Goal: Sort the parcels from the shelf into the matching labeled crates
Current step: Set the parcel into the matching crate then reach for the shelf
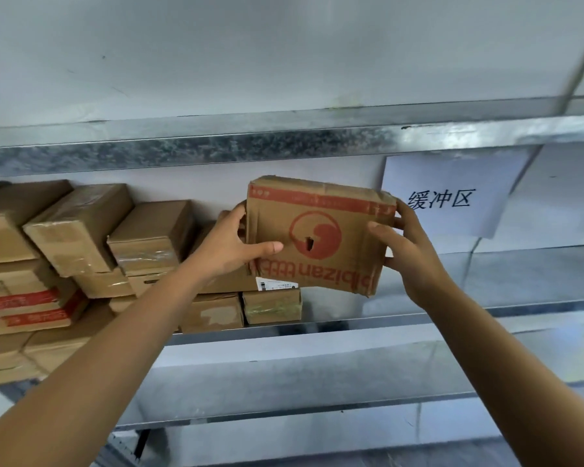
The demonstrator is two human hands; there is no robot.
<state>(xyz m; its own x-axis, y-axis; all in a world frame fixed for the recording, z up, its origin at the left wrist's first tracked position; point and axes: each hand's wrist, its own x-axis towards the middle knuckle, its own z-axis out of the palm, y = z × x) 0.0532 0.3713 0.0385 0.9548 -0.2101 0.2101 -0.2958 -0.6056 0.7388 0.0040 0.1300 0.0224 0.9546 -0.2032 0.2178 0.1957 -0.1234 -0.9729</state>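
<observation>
Holding one parcel (321, 235) clear of the shelf (418, 315), left hand (231, 246) and right hand (407, 251) grip opposite edges. Next: read its label, locate matching crate.

Probably a parcel storeroom: galvanised metal shelving (216, 146), stacked taped cardboard parcels (78, 227), a paper zone sign (452, 173).

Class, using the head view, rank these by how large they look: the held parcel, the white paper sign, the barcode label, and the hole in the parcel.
1-2. The held parcel and the white paper sign look alike. The parcel is nearer, so I leave them unranked.
3. barcode label
4. hole
</observation>
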